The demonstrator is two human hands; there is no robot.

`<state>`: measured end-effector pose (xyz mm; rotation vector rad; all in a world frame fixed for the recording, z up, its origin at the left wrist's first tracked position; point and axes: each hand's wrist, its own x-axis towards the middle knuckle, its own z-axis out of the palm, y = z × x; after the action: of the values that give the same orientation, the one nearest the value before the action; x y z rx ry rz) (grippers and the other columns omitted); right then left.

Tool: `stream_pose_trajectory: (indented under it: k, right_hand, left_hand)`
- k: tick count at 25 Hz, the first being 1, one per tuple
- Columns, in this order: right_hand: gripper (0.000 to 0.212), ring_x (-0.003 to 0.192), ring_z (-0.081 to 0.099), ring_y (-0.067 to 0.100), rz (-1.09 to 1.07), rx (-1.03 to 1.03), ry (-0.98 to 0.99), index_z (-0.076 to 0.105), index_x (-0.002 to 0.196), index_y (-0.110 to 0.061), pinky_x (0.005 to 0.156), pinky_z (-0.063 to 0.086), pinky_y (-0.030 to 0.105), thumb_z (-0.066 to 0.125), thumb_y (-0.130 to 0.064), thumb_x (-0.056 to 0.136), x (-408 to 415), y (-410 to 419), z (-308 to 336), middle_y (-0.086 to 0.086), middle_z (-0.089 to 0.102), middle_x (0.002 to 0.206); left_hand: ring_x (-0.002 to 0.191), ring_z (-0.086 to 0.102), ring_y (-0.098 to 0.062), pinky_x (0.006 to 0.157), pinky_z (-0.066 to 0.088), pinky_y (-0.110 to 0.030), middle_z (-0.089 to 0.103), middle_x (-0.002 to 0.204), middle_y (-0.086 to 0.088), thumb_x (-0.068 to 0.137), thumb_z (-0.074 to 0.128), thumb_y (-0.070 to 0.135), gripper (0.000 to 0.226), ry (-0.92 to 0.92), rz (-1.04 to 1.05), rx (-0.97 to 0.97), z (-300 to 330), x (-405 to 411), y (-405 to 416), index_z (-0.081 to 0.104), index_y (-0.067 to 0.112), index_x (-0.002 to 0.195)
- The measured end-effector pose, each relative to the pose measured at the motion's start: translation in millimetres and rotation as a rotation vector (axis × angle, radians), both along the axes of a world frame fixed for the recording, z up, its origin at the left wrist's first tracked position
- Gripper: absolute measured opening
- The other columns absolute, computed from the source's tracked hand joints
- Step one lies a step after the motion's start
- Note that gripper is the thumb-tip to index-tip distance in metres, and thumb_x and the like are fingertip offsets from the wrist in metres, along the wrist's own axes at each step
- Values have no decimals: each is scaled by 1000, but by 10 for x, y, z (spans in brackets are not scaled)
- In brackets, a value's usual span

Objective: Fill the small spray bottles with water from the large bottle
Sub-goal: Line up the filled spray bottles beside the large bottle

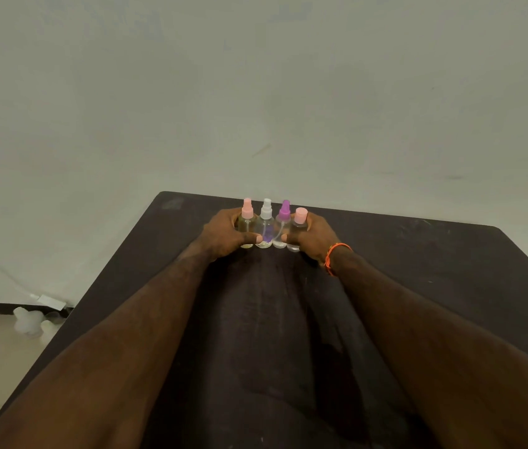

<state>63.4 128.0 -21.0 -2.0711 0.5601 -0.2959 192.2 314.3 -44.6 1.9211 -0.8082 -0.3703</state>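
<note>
I see a broad dark rectangular desk [418, 270] set against a pale wall, both my bare forearms reaching across it to its far edge. My left hand [223, 236] and right hand [313, 238] bracket a tight row of four small clear plastic spray bottles: one with a pink spray head [247, 222], one with a white spray head [266, 226], one with a purple spray head [283, 226], and one with a round pink cap [300, 228]. The bottles stand upright, touching side by side. My fingers are curled partway around the two outer bottles, thumbs pressed on the fronts, squeezing the row together. A thin orange thread band [332, 257] circles my right wrist.

The large water bottle is not in view. All tops are on; whether any bottle holds water I cannot tell. I judge the filling has yet to begin.
</note>
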Motion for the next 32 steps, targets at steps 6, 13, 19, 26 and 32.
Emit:
stream_pose_trajectory:
  k: [6,13,19,26,32]
  right_hand:
    - [52,104,66,26,-2,35,-25,65,119,-16,93,56,46,82,-7,71,80,-48,-8,3,70,111]
    - [104,149,28,31,-85,-73,107,17,159,-11,118,33,47,80,-9,75,-352,153,19,12,25,163]
    - [92,147,25,33,107,-653,206,26,155,-17,115,33,55,73,-29,77,-1109,625,321,9,25,160]
    - [89,153,6,36,179,-1087,184,15,158,-13,122,15,57,65,-40,90,-2215,1111,404,13,10,166]
    - [81,154,9,33,191,-1108,119,16,159,-15,123,15,51,61,-30,93,-3002,1118,325,11,11,167]
  left_hand:
    - [107,72,-12,106,54,-49,76,115,11,73,94,30,57,21,0,9,-12,53,-57,68,31,123]
    - [156,24,-34,124,21,-62,28,171,-6,73,90,51,127,-124,253,268,142,-404,227,9,22,167]
    - [161,0,-32,125,13,-63,1,175,-9,81,60,84,127,-354,223,558,310,-1317,513,-4,15,167]
    - [161,-9,-33,127,10,-61,-7,175,-13,90,32,87,113,-653,135,734,440,-2484,765,-7,13,166]
    - [160,-13,-33,128,6,-61,-12,174,-13,98,32,75,100,-766,107,728,404,-3178,873,-10,15,166]
